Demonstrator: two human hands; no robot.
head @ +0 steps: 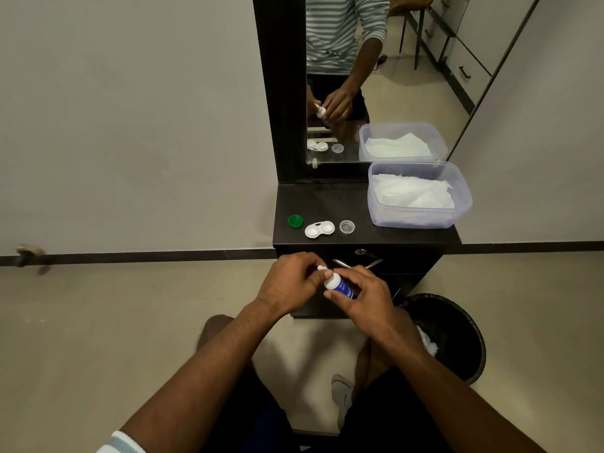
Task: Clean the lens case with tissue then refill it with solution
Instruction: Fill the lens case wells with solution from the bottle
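lens case (319,229) between caps (on dresser (392,235))

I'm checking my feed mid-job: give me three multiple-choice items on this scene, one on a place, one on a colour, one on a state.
1. Where is the lens case?
A. On the dark cabinet top
B. In the bin
C. In the plastic tub

2. What colour is the loose cap left of the case?
A. Red
B. Green
C. Yellow

3. What state are the case's wells in?
A. Both capped
B. One capped
C. Both uncapped

Answers: 1 A, it lies on the cabinet top; 2 B, the cap is green; 3 C, both wells show open.
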